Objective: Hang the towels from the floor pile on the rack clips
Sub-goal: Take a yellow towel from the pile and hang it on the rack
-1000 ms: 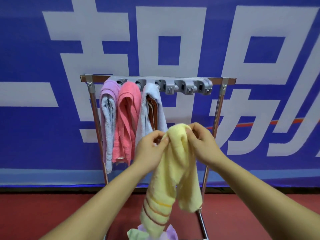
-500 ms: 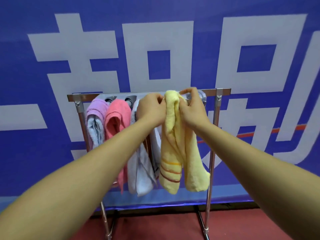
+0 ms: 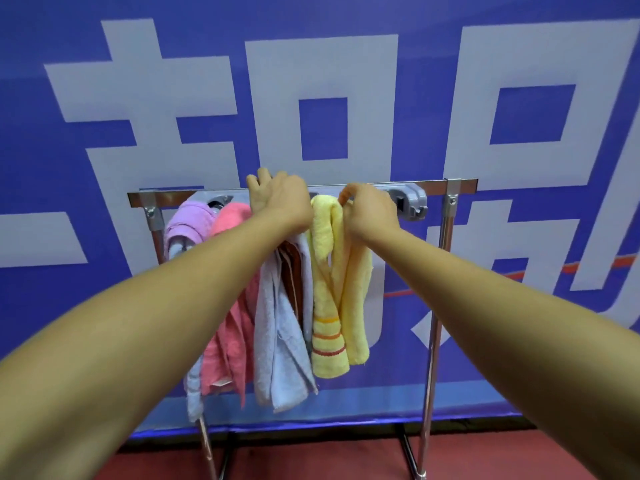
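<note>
4 towels hang side by side from the grey clip strip [image 3: 412, 202] on the top rail of a metal rack [image 3: 446, 233]. A purple towel [image 3: 188, 221] is at the left end, then a pink towel [image 3: 230, 327], a pale blue towel [image 3: 282, 341], and the yellow towel [image 3: 323, 271] furthest right. Its 2 halves droop from a fold at the strip, and the left half ends in orange stripes. The right hand [image 3: 369, 211] sits just right of that fold, touching it, back toward the camera, with its fingers curled onto the towel's top and a forefinger hooked over it. The left hand [image 3: 282, 202] is just left of the fold, above the pale blue towel, its back also toward the camera and its fingers reaching up over the rail. Its fingertips are hidden, so whether it grips the rail, a clip or cloth cannot be told. Both forearms are bare, stretched forward and upward, converging on the strip. The strip's right end shows past the right hand. Behind stands a blue banner [image 3: 346, 81] with large white characters, and a red floor [image 3: 311, 459] lies under the rack.
</note>
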Tool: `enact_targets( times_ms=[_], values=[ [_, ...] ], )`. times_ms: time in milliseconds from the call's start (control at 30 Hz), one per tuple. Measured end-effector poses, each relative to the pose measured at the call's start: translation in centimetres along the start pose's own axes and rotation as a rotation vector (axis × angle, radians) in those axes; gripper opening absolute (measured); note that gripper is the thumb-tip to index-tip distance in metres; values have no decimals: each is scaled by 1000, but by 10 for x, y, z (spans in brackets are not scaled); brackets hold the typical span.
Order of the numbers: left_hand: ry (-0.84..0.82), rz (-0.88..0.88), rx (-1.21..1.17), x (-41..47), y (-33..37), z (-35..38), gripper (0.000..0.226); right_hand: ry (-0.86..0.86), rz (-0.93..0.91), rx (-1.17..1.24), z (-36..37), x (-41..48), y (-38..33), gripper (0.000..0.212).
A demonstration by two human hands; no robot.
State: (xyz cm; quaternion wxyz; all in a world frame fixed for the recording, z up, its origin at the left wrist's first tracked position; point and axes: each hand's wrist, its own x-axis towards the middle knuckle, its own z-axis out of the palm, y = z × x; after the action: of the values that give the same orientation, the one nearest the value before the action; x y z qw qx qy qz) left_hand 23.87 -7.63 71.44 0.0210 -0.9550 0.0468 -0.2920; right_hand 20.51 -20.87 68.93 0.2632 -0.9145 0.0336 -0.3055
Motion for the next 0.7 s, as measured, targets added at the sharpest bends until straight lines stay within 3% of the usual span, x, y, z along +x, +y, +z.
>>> enact_targets(
  times_ms=[167, 300, 433, 567, 700],
  values=[
    [70, 63, 11, -9, 9, 12, 11, -70, -48, -225, 3, -4, 6, 22],
    [224, 168, -88, -23, 11, 17, 16, -132, -14, -92, 11, -13, 16, 15],
    [144, 198, -206, -35, 10, 16, 31, -94, 1, 81, 17, -24, 24, 24],
    [73, 244, -153, -38, 10, 14, 38, 106, -140, 185, 14, -55, 29, 33],
    [-68, 299, -111, -43, 8, 13, 29, -177, -112, 308, 25, -63, 38, 49]
  ],
)
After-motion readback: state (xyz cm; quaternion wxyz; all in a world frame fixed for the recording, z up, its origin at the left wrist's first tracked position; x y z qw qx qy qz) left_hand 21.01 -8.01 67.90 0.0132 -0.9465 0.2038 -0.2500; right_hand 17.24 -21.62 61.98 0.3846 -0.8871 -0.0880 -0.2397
